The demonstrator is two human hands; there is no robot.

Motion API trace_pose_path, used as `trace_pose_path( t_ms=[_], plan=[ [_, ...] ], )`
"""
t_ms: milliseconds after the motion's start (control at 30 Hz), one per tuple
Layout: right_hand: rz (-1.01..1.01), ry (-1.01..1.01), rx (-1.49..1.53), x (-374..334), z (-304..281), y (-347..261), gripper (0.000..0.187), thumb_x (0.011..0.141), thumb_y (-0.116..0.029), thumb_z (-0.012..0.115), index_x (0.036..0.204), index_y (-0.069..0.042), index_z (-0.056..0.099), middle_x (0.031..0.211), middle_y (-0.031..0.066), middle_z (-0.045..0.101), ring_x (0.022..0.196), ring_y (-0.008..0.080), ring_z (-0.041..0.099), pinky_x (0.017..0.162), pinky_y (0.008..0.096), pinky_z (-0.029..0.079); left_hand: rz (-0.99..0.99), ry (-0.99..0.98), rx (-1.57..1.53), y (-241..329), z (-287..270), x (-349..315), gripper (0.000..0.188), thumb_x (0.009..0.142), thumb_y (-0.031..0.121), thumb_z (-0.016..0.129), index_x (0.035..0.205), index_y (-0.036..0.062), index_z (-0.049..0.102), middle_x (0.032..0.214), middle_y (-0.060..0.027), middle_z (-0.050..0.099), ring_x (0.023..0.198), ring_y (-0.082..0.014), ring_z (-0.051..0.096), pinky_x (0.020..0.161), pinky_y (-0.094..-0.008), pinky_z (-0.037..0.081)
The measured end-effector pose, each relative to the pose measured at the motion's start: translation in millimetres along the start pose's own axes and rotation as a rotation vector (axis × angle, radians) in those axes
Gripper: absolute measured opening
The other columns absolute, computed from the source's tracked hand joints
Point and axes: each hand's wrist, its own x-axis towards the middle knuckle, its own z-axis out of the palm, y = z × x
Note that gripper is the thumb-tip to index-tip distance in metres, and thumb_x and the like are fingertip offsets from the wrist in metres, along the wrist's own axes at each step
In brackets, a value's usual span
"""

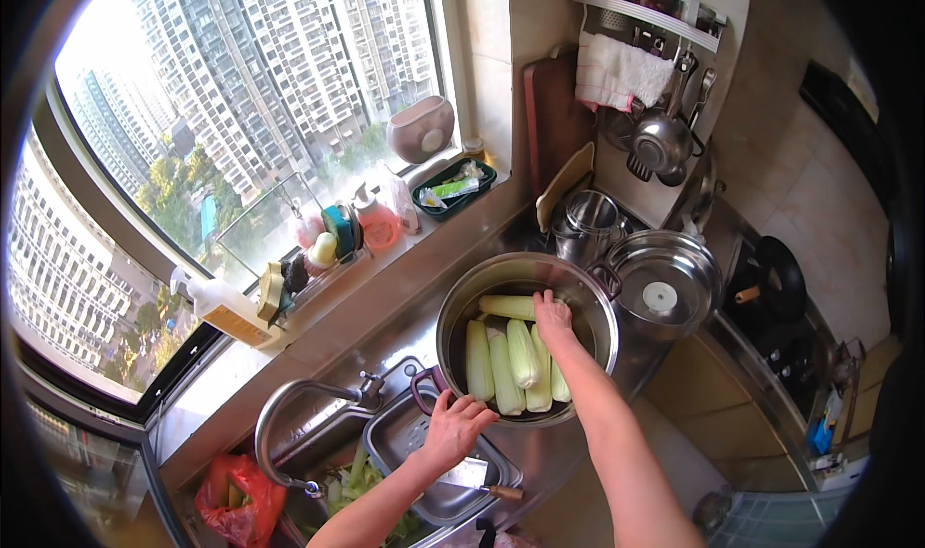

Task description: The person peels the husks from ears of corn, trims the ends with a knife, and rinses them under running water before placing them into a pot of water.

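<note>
A large steel pot [449, 302] stands on the counter with several ears of corn in pale green husks [523, 353] lying in it. Most lie side by side, lengthwise; one ear [506, 306] lies crosswise at the far side. My right hand [552, 321] reaches inside and closes its fingers at the right end of that ear. At the pot's near left rim, beside its dark red handle [424, 386], my left hand [455, 432] has its fingers bent over the edge. A cleaver [472, 474] with a wooden grip lies across the steel drain tray [395, 437] under my left forearm.
Left of the tray, a curved faucet [270, 427] rises over a sink holding green husk scraps [352, 485]. A red plastic bag [241, 500] sits beside it. Right of the pot is a steel steamer pan [689, 259]. Bottles and sponges line the windowsill; a black pan [779, 278] is farther right.
</note>
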Motion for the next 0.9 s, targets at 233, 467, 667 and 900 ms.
trace_pose_path(
  t_ms=[233,467,667,900],
  plan=[
    [0.100,-0.410,0.046,-53,-35,-62,0.081,0.082,-0.057,0.061,0.134,0.001,0.040,0.116,0.0197,0.064,0.101,0.0310,0.066,0.085,0.0419,0.050,-0.095,-0.046,0.006,10,-9,5,0.015,0.086,0.026,0.059,0.091,0.0146,0.066,0.084,-0.0030,0.066,0.093,-0.0207,0.061,0.107,-0.0560,0.026],
    [0.060,-0.462,0.099,-71,-43,-53,0.085,0.082,-0.060,0.057,0.136,0.002,0.033,0.108,0.0208,0.068,0.100,0.0324,0.066,0.086,0.0433,0.048,-0.090,-0.075,0.093,16,9,27,0.047,0.091,0.052,0.051,0.073,0.0119,0.068,0.068,-0.0047,0.062,0.079,-0.0215,0.062,0.109,-0.0577,0.021],
    [0.115,-0.433,0.349,-89,-64,-84,0.080,0.086,-0.056,0.057,0.135,-0.001,0.027,0.105,0.0263,0.066,0.099,0.0390,0.066,0.083,0.0487,0.049,-0.101,-0.012,0.069,17,19,28,0.048,0.091,0.049,0.052,0.065,0.0125,0.067,0.066,-0.0055,0.062,0.077,-0.0219,0.061,0.103,-0.0514,0.030],
    [-0.014,-0.422,0.349,-97,-43,-90,0.092,0.081,-0.054,0.063,0.140,0.002,0.019,0.103,0.0284,0.066,0.097,0.0405,0.065,0.087,0.0481,0.050,-0.113,0.013,0.076,17,20,27,0.042,0.090,0.044,0.053,0.067,0.0126,0.069,0.067,-0.0057,0.063,0.077,-0.0216,0.062,0.100,-0.0487,0.033]
  ],
)
